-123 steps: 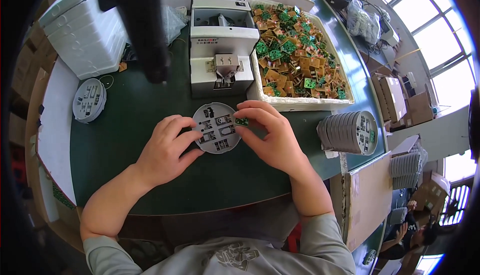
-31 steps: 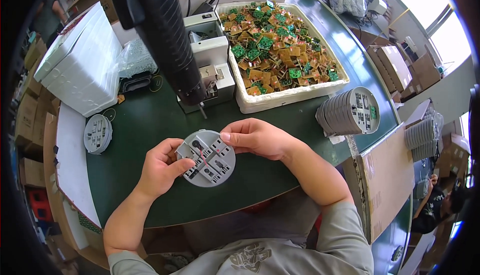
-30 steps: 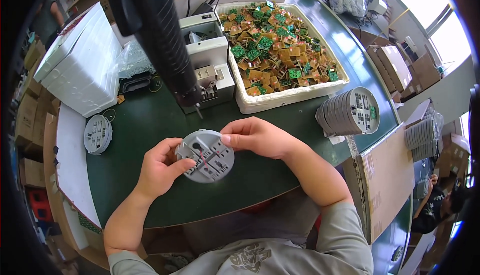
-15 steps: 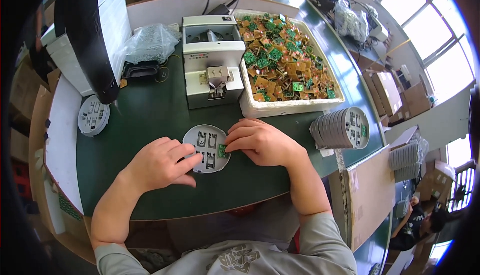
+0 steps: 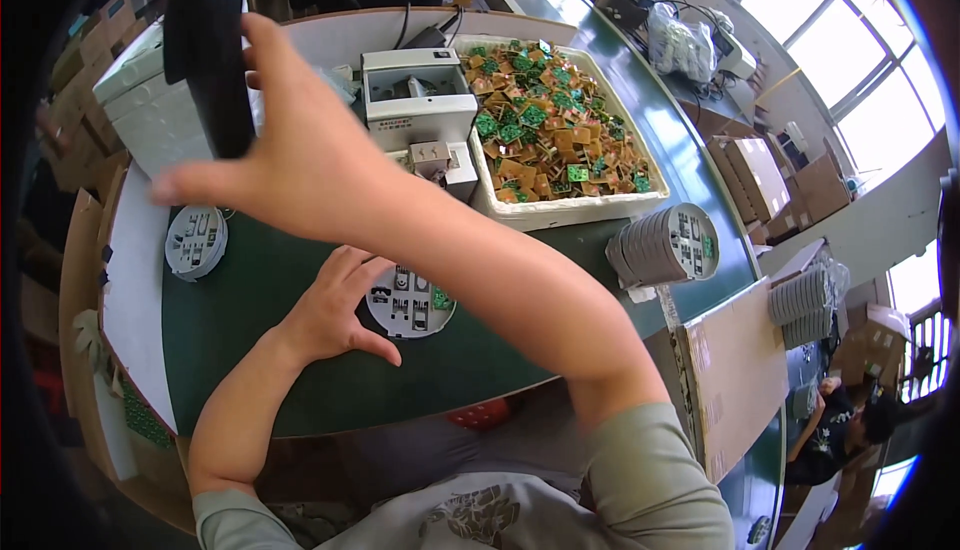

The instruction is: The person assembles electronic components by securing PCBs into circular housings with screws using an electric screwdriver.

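Observation:
On the green table lies a round grey plastic housing [image 5: 405, 322] with black and metal parts and a small green circuit board [image 5: 441, 298] at its right side. My left hand [image 5: 335, 310] is at the housing's left edge, thumb and fingers spread apart. Across it stretches my right arm, hiding the housing's upper right. My right hand [image 5: 290, 165] is at the black electric screwdriver [image 5: 215, 60] hanging at the upper left. Its fingers and thumb are spread on either side of the tool, not closed round it; the hand hides the screwdriver's lower end.
A white foam box [image 5: 570, 212] full of small circuit boards stands at the back, beside a grey-white machine [image 5: 418, 100]. A stack of round housings [image 5: 660, 245] is at the right; others [image 5: 196, 242] lie at the left. Beyond the table are a cardboard box [image 5: 735, 380] and another person [image 5: 835, 440].
My right hand has left the circuit board in the housing and swung up and left to the screwdriver. My left hand has stayed by the housing, its fingers now at the rim.

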Tool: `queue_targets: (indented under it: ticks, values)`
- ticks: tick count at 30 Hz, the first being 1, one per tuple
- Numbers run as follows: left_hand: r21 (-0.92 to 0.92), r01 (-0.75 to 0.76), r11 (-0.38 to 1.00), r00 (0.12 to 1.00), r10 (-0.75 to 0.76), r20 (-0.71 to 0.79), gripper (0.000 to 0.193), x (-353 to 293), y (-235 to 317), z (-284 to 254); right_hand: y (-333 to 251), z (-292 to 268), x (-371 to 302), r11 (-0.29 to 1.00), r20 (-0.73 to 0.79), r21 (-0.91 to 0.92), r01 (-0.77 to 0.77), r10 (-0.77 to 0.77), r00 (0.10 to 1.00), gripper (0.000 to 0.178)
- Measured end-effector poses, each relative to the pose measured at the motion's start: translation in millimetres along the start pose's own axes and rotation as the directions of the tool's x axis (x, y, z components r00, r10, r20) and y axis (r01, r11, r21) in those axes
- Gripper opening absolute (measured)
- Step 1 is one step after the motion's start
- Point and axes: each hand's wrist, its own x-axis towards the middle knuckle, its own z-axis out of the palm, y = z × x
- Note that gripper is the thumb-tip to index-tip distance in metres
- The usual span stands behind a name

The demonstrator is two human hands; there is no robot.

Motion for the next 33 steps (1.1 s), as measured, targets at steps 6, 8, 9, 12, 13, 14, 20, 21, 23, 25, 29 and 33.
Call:
queue_targets:
  ticks: [6, 8, 9, 12, 13, 14, 20, 21, 23, 25, 29, 33]
  values:
    - [-0.001, 0.006, 1.000, 0.999, -0.006, -0.035, 0.108, -6, -5, 2, 4, -39, -4, 0.857, 0.064, 0.317, -0.406, 0.408, 0.911, 0.037]
    - [0.011, 0.006, 1.000, 0.998, -0.006, -0.062, 0.108, -4, -7, 4, 19, -70, -29, 0.815, -0.044, 0.433, -0.385, 0.445, 0.894, 0.044]
    - [0.012, 0.001, 1.000, 0.998, -0.001, -0.060, 0.108, -2, -7, 6, 27, -86, -38, 0.753, -0.098, 0.546, -0.368, 0.493, 0.865, 0.050]
    - [0.020, -0.019, 1.000, 1.000, 0.019, -0.025, 0.108, -1, -6, 6, 47, -103, -39, 0.838, -0.184, 0.476, -0.267, 0.392, 0.901, 0.064]
    - [0.019, -0.021, 1.000, 1.000, 0.021, -0.023, 0.108, -1, -6, 6, 55, -102, -37, 0.853, -0.198, 0.477, -0.215, 0.342, 0.919, 0.063]
    - [0.024, -0.018, 1.000, 0.999, 0.018, -0.026, 0.108, -2, -7, 5, 62, -100, -36, 0.864, -0.213, 0.477, -0.161, 0.292, 0.932, 0.062]
    - [0.043, 0.002, 0.999, 1.000, -0.001, -0.023, 0.107, 0, -6, 5, 89, -96, -38, 0.911, -0.123, 0.392, -0.130, 0.192, 0.974, 0.060]
    - [0.042, 0.003, 0.999, 1.000, -0.002, -0.020, 0.107, 2, -5, 5, 89, -97, -38, 0.907, -0.105, 0.391, -0.155, 0.212, 0.972, 0.060]
    - [0.042, 0.000, 0.999, 1.000, 0.000, -0.013, 0.106, 2, -4, 6, 87, -99, -40, 0.904, -0.092, 0.388, -0.178, 0.230, 0.969, 0.060]
    - [0.026, 0.000, 1.000, 1.000, 0.001, -0.013, 0.105, -2, -6, 8, 83, -100, -41, 0.846, -0.068, 0.449, -0.286, 0.352, 0.934, 0.060]
    - [0.014, 0.013, 1.000, 1.000, -0.013, -0.021, 0.103, -8, -6, 7, 67, -101, -63, 0.705, -0.006, 0.589, -0.397, 0.495, 0.869, 0.064]
    - [0.022, -0.002, 1.000, 1.000, 0.002, -0.006, 0.100, -1, -1, 3, 45, -100, -98, 0.714, 0.033, 0.596, -0.367, 0.435, 0.900, 0.072]
